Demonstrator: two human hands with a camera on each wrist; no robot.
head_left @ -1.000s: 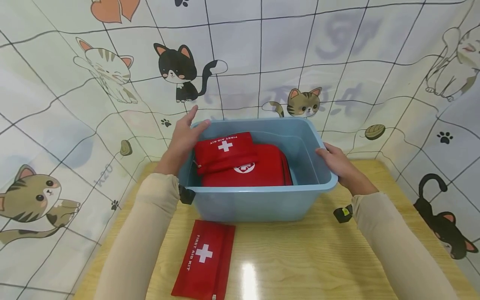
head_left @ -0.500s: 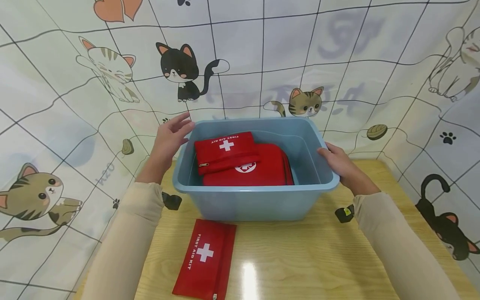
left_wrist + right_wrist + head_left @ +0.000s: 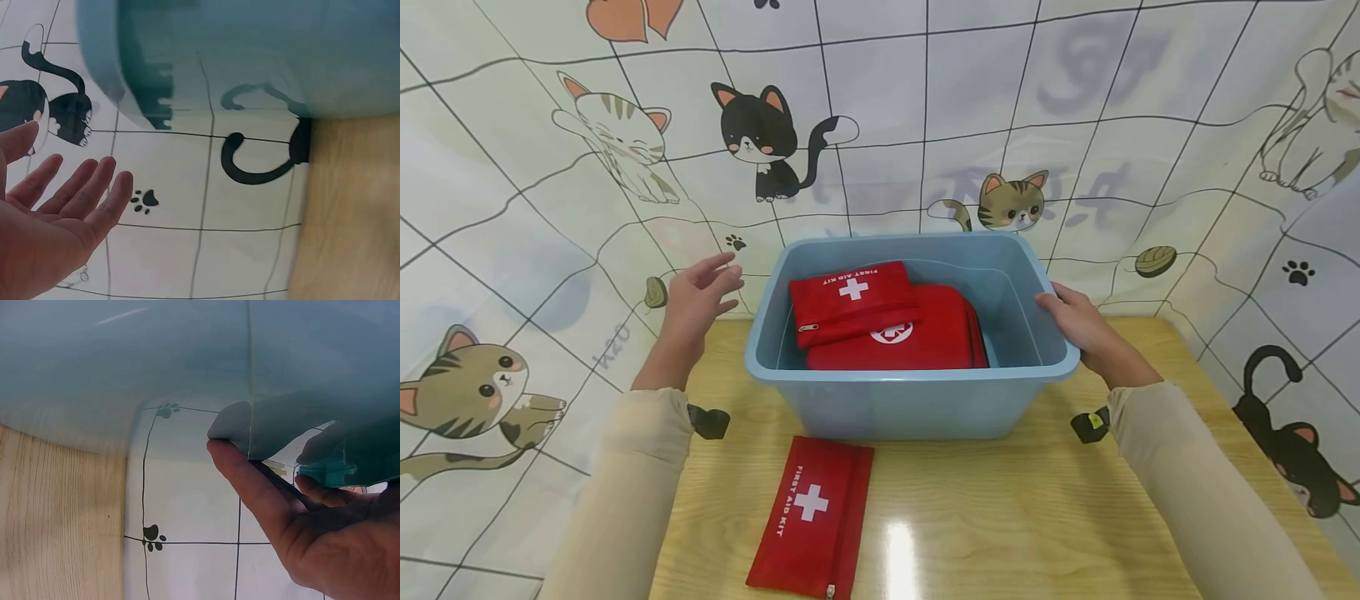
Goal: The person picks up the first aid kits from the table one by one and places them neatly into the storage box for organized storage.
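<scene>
A light blue plastic bin [image 3: 895,408] stands on the wooden table. Inside, a small red first aid pouch [image 3: 868,310] with a white cross lies over a larger red first aid case [image 3: 932,333]. My right hand [image 3: 1078,325] grips the bin's right rim, thumb over the edge; in the right wrist view fingers [image 3: 250,487] reach up against its outer wall. Off to the bin's left, my left hand [image 3: 688,312] is in the air, palm turned toward the bin, fingers loosely bent, holding nothing. The left wrist view shows this hand [image 3: 56,225] apart from the bin wall [image 3: 250,56].
Another red first aid pouch [image 3: 808,517] lies flat on the table [image 3: 985,525] in front of the bin, nearer me. A cat-patterned sheet [image 3: 887,108] hangs close behind the bin and along both sides of the table.
My left hand has left the bin's left end and moved left and down, away from it. My right hand keeps its hold on the rim. The bin and pouches stay in place.
</scene>
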